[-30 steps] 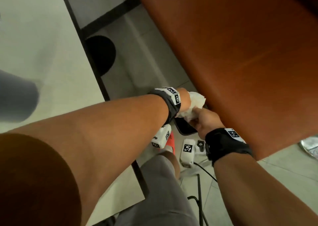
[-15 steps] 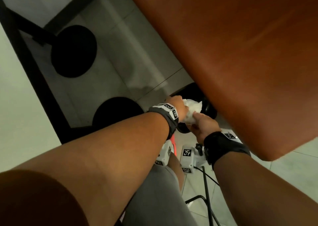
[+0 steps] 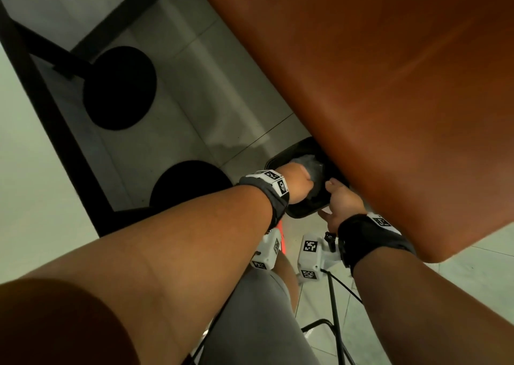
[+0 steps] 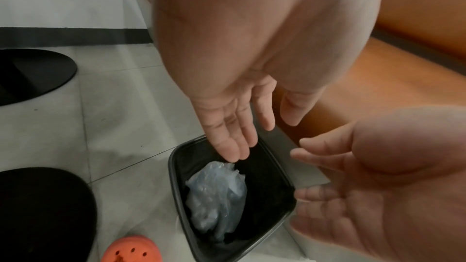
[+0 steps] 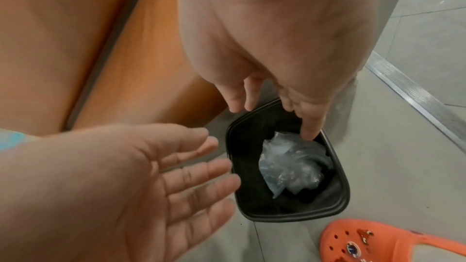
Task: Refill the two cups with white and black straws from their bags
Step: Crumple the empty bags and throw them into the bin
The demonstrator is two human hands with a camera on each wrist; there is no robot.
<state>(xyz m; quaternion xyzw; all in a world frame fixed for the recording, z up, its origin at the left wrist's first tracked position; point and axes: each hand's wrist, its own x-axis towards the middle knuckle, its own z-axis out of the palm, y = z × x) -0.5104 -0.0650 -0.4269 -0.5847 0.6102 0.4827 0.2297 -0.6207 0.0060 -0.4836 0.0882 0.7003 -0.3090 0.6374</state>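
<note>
A crumpled clear plastic bag (image 4: 216, 196) (image 5: 290, 166) (image 3: 311, 164) lies inside a black bin (image 4: 176, 196) (image 5: 290, 216) (image 3: 303, 214) on the floor. My left hand (image 4: 252, 127) (image 5: 176, 166) (image 3: 297, 186) hangs just over the bin's mouth, fingers straight, holding nothing. Beside it, my right hand (image 5: 272, 113) (image 4: 353, 186) (image 3: 342, 200) is over the bin's rim, fingers spread and empty. Neither the cups nor any straws are in view.
An orange bench seat (image 3: 361, 86) overhangs the bin on the right. Two black round table bases (image 3: 119, 86) (image 3: 189, 186) stand on the grey tiled floor to the left. An orange clog (image 4: 131, 250) (image 5: 390, 242) is near the bin.
Both hands held the crumpled bag together a moment ago. They have moved down over the bin and let go, and the bag now lies inside it.
</note>
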